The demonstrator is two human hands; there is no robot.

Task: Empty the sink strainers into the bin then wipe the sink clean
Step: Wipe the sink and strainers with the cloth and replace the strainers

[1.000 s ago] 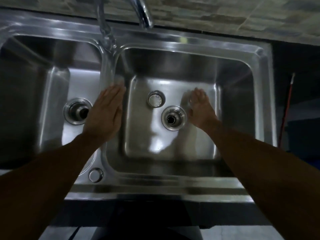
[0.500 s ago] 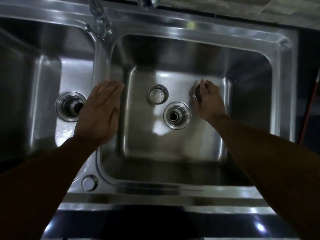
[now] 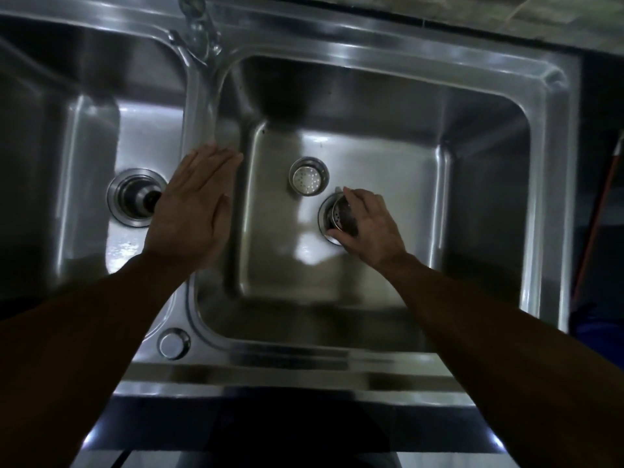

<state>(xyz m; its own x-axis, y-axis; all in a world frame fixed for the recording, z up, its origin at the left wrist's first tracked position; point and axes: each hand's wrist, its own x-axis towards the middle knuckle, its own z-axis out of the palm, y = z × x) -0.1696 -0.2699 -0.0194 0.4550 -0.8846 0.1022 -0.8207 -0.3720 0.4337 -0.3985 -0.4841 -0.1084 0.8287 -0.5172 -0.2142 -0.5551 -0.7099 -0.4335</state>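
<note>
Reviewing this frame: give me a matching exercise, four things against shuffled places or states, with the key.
1 left hand
2 right hand
3 loose strainer
4 round cap

a on the right basin floor
b flat on the divider
c on the front ledge
d gripping the second strainer over the drain

Pairs: 1-b, 2-d, 3-a, 4-c

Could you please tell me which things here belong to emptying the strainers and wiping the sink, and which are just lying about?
Belongs to the job: held strainer, gripped by the right hand over the right drain; loose strainer on the basin floor; sink; left hand, flat on the divider.

Just lying about: tap; round cap on the front rim; red stick beside the sink.
</note>
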